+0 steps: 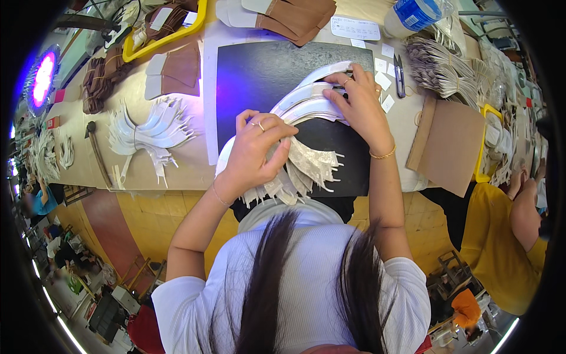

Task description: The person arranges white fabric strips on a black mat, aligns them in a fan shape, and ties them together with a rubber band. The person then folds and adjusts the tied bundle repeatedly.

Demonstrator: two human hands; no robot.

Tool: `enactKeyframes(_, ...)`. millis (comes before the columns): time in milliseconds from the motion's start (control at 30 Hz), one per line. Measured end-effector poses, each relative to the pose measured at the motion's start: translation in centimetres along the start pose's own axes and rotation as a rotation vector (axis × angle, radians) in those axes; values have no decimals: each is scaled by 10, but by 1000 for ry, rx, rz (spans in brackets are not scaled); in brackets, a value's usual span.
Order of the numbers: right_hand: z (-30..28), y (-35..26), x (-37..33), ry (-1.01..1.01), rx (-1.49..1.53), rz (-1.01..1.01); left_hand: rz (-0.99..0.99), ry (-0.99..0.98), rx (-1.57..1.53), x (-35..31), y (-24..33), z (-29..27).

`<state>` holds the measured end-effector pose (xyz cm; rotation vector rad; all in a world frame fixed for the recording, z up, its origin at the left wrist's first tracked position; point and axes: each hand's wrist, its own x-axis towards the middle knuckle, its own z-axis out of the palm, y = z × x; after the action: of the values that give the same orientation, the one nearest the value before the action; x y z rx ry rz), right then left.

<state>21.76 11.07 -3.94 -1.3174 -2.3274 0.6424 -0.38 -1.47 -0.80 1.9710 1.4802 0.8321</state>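
Observation:
Curved white strips [305, 100] with frayed, tabbed ends lie fanned over a black mat [253, 71] in front of me. My left hand [259, 147] is closed over the near part of the fan, its thumb and fingers around the strips. Below that hand, a bunch of cream, shiny strip ends [312, 165] spreads out toward me. At the far right end of the fan, my right hand [361, 103] pinches strips between thumb and bent fingers. The fingers partly hide the strip ends there.
A tied bundle of white strips [147, 133] and a hammer [97, 153] lie to the left. Brown pieces [183, 71] and a yellow tray [168, 47] stand farther back. Snips [400, 76], grey bundles [442, 65] and brown board [451, 141] are at right. Another person [501, 236] sits at right.

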Motion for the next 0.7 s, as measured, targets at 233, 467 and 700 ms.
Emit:
enactKeyframes(233,-14,-4,4,-77,141,18,-243,47,-43,8,1,5)
enactKeyframes(467,-31,-3,-10,-346,987,274,-203,127,12,13,1,9)
enactKeyframes(700,-24,0,-26,-62,203,122,-27,-61,26,5,2,-3)
